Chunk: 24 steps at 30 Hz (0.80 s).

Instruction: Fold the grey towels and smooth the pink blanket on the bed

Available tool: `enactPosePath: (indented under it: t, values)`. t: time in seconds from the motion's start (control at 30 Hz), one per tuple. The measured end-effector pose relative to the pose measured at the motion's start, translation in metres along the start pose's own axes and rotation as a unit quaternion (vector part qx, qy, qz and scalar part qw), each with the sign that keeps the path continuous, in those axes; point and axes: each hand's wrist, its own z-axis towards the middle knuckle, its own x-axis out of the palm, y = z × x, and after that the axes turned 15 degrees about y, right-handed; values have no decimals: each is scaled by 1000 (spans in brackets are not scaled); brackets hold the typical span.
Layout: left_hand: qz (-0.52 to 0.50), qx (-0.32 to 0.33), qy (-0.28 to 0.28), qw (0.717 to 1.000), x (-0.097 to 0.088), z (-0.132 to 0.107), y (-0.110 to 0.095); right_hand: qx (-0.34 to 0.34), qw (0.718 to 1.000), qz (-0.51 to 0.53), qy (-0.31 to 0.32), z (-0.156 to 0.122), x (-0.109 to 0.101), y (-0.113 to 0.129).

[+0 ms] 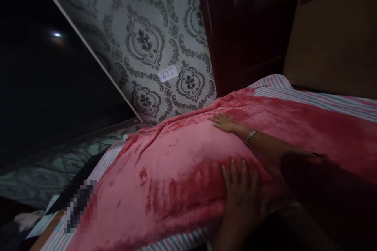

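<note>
A pink and red plush blanket is spread over a striped sheet, whose edges show along its sides. My right hand, a silver bracelet at its wrist, lies flat on the far part of the blanket with its fingers stretched out. Nearer to me, my left hand rests palm down on the blanket's near side, fingers spread. Between and beside the hands the blanket bulges a little; what lies under it is hidden. Neither hand grips the cloth.
Behind the bed stands a patterned wall bearing a paper label marked 277. A dark red door and a large brown board are at the right. On the left is a big dark glossy panel. A patch at lower left is pixelated.
</note>
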Motion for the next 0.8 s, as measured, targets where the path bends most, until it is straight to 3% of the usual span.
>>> enactPosePath:
  t: [0.07, 0.17, 0.3, 0.43, 0.57, 0.8]
  values:
    - [-14, 3, -9, 1000, -2, 0, 0, -24, 999, -29, -37, -14, -7, 14]
    - [-41, 5, -38, 998, -8, -7, 4, -124, 988, -60, -66, -40, -5, 39]
    - [-66, -61, -119, 989, -14, -37, 18, -296, 951, -86, 19, -76, 22, 75]
    - [-52, -149, -107, 982, -5, -70, 30, -399, 909, -87, 81, -89, 53, 98]
    - [-15, -155, -84, 984, 12, -83, 31, -411, 902, -95, 91, -75, 56, 101]
    - [-10, -143, -107, 984, 22, -82, 31, -313, 940, -86, 104, -18, 32, 99]
